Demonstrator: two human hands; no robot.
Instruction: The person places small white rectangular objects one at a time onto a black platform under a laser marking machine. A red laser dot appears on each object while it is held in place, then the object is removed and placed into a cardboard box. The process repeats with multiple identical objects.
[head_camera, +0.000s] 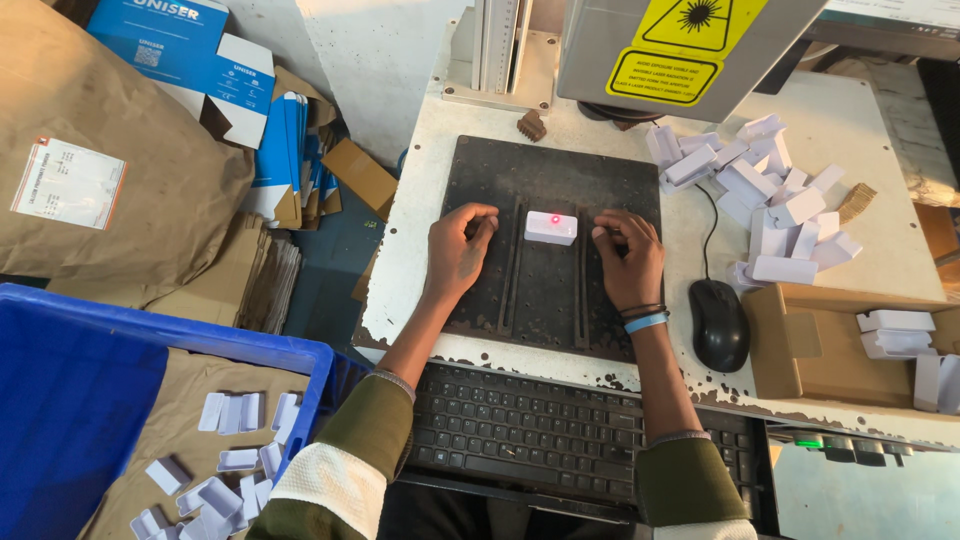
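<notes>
Blue plastic is the first thing at my left: a blue crate (60, 400) lined with brown paper, where many small white blocks (235, 460) lie loose, and I judge these to be the finished ones. Moving right, my left hand (455, 250) rests on the dark metal plate (545, 300) with its fingers (480, 222) curled closed on nothing, just beside the white block (551, 227) but apart from it. That block lies flat in the middle of the plate, between the two raised rails, and a red light dot shows on its top face. Its long axis runs left to right across my view, crosswise to the rails, with one short end toward each hand. My right hand (628, 255) rests on the other side, also with the fingers bent closed and holding nothing, near the block but not touching it. Further right on the white surface (850, 130) I see a black mouse (718, 325), a heap of white blocks (765, 190) and a cardboard box (830, 350) with some more. I judge that the work is somewhere in the middle: one piece is in position now, and a good number remain in the heap.
</notes>
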